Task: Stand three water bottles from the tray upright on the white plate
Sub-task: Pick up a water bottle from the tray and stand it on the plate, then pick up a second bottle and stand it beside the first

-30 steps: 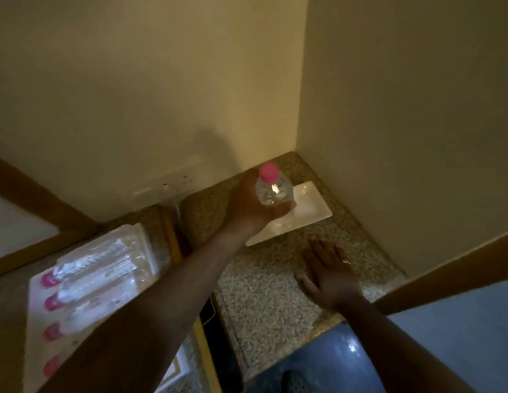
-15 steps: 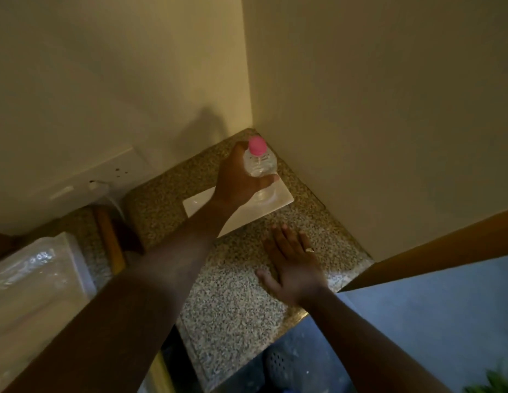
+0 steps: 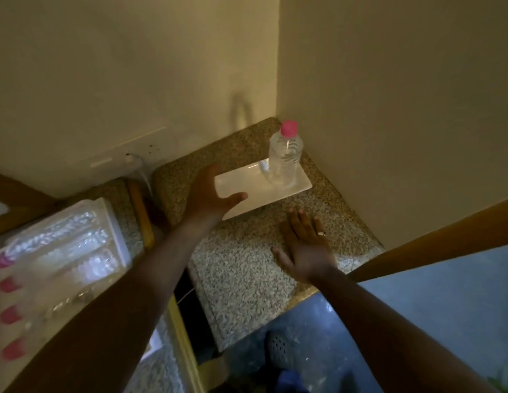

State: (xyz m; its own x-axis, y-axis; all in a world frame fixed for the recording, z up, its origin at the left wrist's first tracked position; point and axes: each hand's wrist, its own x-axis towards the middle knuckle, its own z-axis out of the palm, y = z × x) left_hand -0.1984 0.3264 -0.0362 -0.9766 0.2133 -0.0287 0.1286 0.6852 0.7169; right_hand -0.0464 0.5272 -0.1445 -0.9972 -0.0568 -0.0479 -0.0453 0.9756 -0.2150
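Nearest, at the left edge of the view, the tray [image 3: 116, 239] lies on the lower counter, wrapped in clear plastic, with several bottles lying flat in it, their pink caps [image 3: 9, 285] pointing toward the person; motion blur hides their exact number. To its right stands the speckled stone counter [image 3: 241, 273], tucked into the corner of two cream walls. The right hand [image 3: 304, 245] rests flat on this counter near its front right part, palm down, fingers spread, a ring [image 3: 321, 233] on one finger, holding nothing. Farther in, the left hand [image 3: 210, 194] hovers over the left end of the white plate [image 3: 247, 188], fingers open and loosely curved, empty. The plate lies toward the counter's back right corner. On its right end one water bottle [image 3: 285, 160] stands upright, clear with a pink cap, free of both hands and close to the right wall. A white socket plate [image 3: 128, 151] sits on the back wall beyond the tray.
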